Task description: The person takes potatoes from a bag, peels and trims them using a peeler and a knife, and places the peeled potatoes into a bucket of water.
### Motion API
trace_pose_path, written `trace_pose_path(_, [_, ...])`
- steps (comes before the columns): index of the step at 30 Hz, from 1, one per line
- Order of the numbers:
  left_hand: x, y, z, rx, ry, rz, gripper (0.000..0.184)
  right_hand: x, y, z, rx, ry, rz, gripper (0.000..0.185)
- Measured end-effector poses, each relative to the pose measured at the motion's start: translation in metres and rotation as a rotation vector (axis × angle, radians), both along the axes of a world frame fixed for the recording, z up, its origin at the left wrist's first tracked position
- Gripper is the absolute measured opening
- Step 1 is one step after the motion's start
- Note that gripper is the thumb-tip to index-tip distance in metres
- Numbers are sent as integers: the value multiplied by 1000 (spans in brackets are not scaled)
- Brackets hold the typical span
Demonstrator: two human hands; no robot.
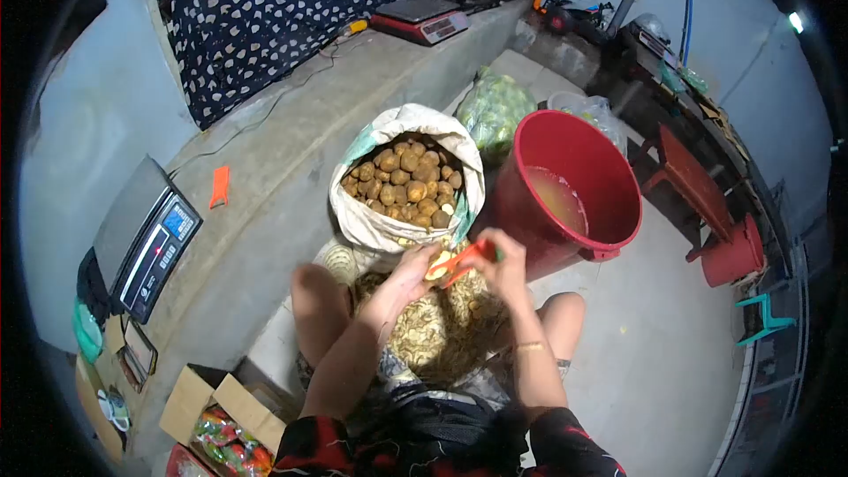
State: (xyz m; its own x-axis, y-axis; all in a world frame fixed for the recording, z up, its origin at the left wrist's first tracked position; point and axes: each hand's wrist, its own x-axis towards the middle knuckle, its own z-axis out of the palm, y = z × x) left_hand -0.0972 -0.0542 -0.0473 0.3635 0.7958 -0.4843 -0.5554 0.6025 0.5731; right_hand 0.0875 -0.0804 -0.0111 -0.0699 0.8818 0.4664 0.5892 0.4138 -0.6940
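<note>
My left hand (412, 272) is closed around a partly peeled potato (438, 267), its pale flesh showing. In my right hand (504, 267) is an orange peeler (463, 259), its head against or very near the potato; the exact contact is too small to see. Below both hands, a heap of potato peelings (424, 331) lies between my legs. Just beyond them stands a white sack (355, 212), rolled open and full of unpeeled brown potatoes (411, 178).
Right of the sack stands a tall red bucket (609, 199) with cloudy liquid inside. Behind it sits a bag of green produce (499, 106). On the concrete ledge (283, 137) are a digital scale (155, 247), another orange tool (220, 186) and a red scale (433, 22). A cardboard box (252, 411) is lower left.
</note>
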Motion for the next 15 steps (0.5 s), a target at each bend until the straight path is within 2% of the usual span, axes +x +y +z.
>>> trace_pose_path(1, [-2, -6, -5, 49, 65, -49, 26, 9, 9, -5, 36, 47, -30, 46])
trace_pose_path(2, [-7, -6, -8, 79, 125, -90, 25, 17, 18, -16, -5, 233, -202, 44])
trace_pose_path(3, [-9, -4, -11, 96, -32, -95, 24, 26, 22, -9, -104, 331, -238, 45])
trace_pose_path(5, [-8, -1, -18, 9, -136, -57, 18, 25, 13, -7, -96, 417, -98, 47])
trace_pose_path(6, [-4, -2, -14, 11, -138, -58, 18, 13, 4, -9, -130, 308, -30, 48])
trace_pose_path(7, [3, -4, -12, -27, -62, 23, 18, 0, -6, -4, 20, 34, 35, 46])
trace_pose_path(8, [6, -4, -10, -64, 15, 105, 19, 1, -4, -4, 32, -37, 34, 45])
trace_pose_path(10, [1, 4, -33, -28, 53, 35, 19, 6, 2, -4, 21, -101, 39, 44])
trace_pose_path(11, [-4, 4, -48, 15, 92, -45, 20, 11, 7, -2, -88, 227, -31, 42])
trace_pose_path(12, [-11, 8, -52, 81, 17, -114, 22, 19, 16, 4, -174, 544, -93, 41])
trace_pose_path(13, [-7, 9, -34, 94, 11, -107, 22, 24, 17, 5, -202, 532, -83, 42])
trace_pose_path(15, [-2, 2, -6, -108, -91, 44, 25, 24, 17, -17, -260, 425, 73, 44])
